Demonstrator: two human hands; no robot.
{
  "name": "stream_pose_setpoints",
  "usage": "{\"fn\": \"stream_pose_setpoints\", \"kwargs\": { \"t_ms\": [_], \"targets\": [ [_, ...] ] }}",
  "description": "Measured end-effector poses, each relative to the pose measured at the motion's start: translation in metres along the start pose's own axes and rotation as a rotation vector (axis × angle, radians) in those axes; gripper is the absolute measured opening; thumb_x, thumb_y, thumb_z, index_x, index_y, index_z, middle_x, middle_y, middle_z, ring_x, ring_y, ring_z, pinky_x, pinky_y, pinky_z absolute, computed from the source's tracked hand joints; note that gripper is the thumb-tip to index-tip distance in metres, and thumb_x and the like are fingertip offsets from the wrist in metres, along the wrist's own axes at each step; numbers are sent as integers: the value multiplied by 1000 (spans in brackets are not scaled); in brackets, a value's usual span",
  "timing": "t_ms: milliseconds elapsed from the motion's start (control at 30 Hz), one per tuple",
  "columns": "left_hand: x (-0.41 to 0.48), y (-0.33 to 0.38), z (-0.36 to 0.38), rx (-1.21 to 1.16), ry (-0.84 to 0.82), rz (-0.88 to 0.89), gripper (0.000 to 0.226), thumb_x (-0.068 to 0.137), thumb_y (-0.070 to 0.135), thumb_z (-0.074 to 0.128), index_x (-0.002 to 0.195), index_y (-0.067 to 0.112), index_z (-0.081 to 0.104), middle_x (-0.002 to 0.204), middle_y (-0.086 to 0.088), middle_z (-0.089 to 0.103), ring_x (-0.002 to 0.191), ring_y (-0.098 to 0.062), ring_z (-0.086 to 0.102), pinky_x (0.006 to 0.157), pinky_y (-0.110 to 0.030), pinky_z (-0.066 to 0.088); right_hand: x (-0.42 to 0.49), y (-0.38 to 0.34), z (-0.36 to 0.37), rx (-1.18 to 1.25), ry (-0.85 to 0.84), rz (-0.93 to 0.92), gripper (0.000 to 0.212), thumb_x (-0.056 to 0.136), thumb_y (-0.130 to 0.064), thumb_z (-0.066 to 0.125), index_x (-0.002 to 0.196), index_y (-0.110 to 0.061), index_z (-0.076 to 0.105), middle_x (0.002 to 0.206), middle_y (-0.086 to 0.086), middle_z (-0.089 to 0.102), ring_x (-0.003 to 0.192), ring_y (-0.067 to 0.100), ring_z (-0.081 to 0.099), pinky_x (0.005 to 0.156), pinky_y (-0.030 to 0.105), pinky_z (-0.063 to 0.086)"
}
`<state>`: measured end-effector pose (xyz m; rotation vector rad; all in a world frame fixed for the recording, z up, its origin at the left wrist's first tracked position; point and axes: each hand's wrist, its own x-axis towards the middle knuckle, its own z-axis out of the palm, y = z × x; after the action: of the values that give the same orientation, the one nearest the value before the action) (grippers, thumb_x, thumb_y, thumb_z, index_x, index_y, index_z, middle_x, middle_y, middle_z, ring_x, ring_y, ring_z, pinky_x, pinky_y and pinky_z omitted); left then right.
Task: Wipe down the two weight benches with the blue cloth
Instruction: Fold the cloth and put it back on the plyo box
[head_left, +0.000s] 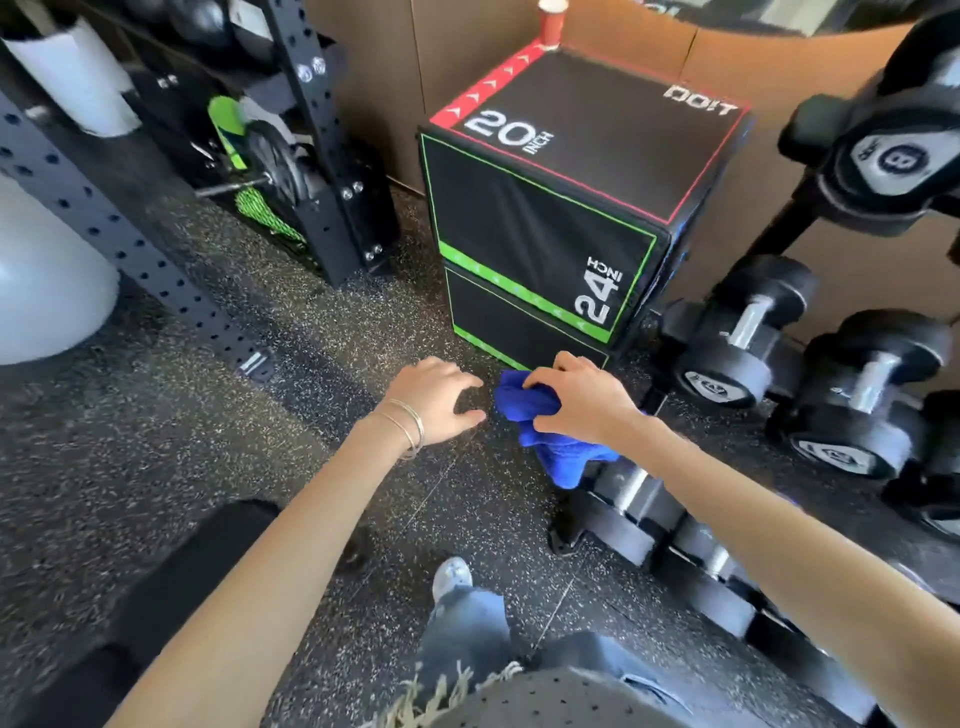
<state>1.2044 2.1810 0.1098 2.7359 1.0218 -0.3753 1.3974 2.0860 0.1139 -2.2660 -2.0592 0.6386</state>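
Right hand (576, 400) clenched round bunched blue cloth (550, 441), tail hanging; left hand (441, 397) empty, fingers spread, just beside cloth; black padded bench (171, 571) lies down-left of both, long axis diagonal, left hand nearer; judged: cloth must travel leftward; second bench not in view.

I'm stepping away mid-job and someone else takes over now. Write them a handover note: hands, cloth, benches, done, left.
Right hand grips the bunched cloth over the floor, in front of the box.
Left hand open, holding nothing, just beside the cloth.
Black pad at lower left may be a bench; unclear.
Done: nothing shows as wiped.
Left: both benches.
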Motion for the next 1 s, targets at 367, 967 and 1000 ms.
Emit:
{"fn": "stream_pose_setpoints", "kwargs": {
  "t_ms": [367, 967, 1000],
  "targets": [
    [76, -75, -42, 135, 58, 159, 54, 89, 55, 46, 135, 27, 48, 130, -1, 56, 124, -23, 46, 98, -37, 43, 78, -14, -29, 28, 49, 152, 49, 78, -37, 64, 125, -34, 51, 107, 5, 46, 104, 27, 48, 75, 32, 38],
    [273, -103, -101, 197, 11, 170, 49, 90, 50, 46, 132, 27, 50, 126, -2, 58, 122, -25, 47, 100, -36, 38, 242, 93, -93, 86, 87, 200, 47, 80, -34, 64, 125, -34, 51, 106, 5, 45, 106, 27, 46, 74, 33, 38],
    [285, -101, -106, 202, 22, 167, 48, 90, 50, 46, 132, 27, 51, 126, -2, 58, 122, -25, 47, 101, -37, 38, 249, 101, -98, 81, 87, 204, 47, 80, -35, 64, 124, -34, 51, 106, 5, 45, 106, 27, 45, 75, 34, 38]
  ]
}}
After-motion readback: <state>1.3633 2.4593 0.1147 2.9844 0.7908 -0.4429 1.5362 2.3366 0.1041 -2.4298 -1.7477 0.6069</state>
